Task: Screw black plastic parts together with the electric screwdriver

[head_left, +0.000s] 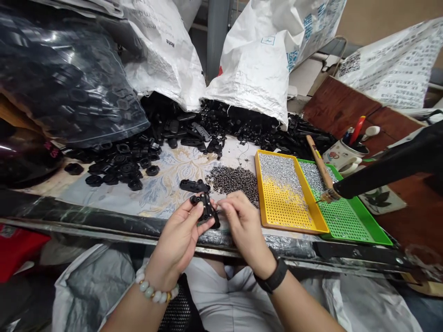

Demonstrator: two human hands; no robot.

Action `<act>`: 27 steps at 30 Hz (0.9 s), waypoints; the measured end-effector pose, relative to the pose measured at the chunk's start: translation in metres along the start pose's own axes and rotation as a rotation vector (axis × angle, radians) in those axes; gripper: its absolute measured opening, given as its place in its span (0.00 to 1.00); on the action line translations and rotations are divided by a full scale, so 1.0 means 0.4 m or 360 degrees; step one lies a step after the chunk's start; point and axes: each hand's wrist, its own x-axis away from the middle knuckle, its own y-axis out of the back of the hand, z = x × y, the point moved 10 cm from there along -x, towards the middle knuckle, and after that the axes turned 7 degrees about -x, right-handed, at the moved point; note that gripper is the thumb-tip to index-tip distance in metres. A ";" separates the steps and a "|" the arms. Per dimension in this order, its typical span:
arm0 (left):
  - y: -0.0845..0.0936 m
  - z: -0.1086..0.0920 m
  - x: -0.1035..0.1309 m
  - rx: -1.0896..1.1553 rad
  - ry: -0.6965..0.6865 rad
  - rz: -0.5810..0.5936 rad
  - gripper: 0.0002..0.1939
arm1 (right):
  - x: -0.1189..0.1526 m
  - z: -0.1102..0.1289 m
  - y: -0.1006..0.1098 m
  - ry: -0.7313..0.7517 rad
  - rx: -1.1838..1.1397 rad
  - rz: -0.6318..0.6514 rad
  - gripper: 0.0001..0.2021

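Note:
Near the table's front edge, my left hand (182, 233) grips a black plastic part (206, 207) between thumb and fingers. My right hand (244, 226) is closed in a pinch just right of that part; what its fingertips hold, if anything, is too small to make out. Just behind the held part lies another black plastic piece (194, 185). A heap of small dark screws (235, 180) spreads behind my right hand. The yellow perforated tray (265, 203) to the right contains many small silvery pieces, and the green tray (377, 230) beside it holds similar ones.
Black round parts (121, 166) are piled at the left, below a clear bag (76, 92). White sacks (252, 60) spill black parts along the back. A wooden-handled tool (318, 161) leans over the green tray, near a mug (341, 154) and a dark arm (391, 161).

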 end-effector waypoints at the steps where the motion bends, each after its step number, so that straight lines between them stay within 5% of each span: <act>1: -0.004 0.000 0.002 -0.0017 0.0007 0.0015 0.05 | -0.010 -0.008 0.008 -0.0074 -0.0050 0.0007 0.09; 6: -0.014 0.006 0.008 0.0030 -0.0005 0.0033 0.11 | -0.027 -0.047 -0.030 -0.0424 -0.0483 0.0309 0.06; 17: -0.052 -0.017 0.018 -0.0386 -0.0199 0.0160 0.31 | 0.045 -0.075 -0.095 -0.1032 -0.1473 0.0356 0.14; 19: -0.032 -0.057 0.004 -0.0728 -0.0352 0.0042 0.31 | 0.040 -0.080 -0.077 -0.1009 -0.1501 0.0266 0.14; 23: -0.008 -0.223 -0.026 -0.1859 -0.1080 -0.0387 0.21 | 0.018 -0.094 -0.012 -0.0891 -0.1364 0.0056 0.13; 27: -0.012 -0.259 -0.111 -0.2188 -0.1120 -0.0126 0.10 | 0.012 -0.101 0.030 -0.0834 -0.1173 -0.0015 0.13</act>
